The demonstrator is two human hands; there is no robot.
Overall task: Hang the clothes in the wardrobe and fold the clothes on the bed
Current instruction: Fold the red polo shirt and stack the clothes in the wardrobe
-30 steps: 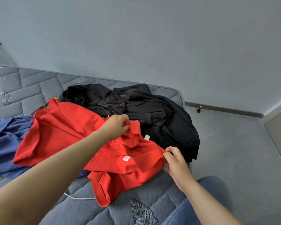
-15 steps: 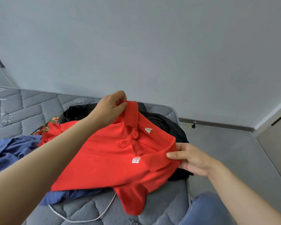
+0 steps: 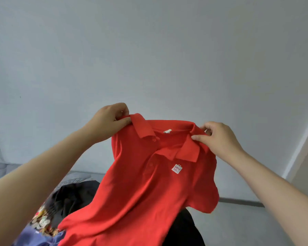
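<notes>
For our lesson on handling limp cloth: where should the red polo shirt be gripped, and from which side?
Pinch the red polo shirt at both shoulders beside the collar, from the outer sides, as the left hand and right hand do: being limp, its body drapes open below.

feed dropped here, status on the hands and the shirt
Left hand and right hand each pinch the polo by its collar. Polo held up, unfolded, black clothes behind it. Nothing in the way.
</notes>
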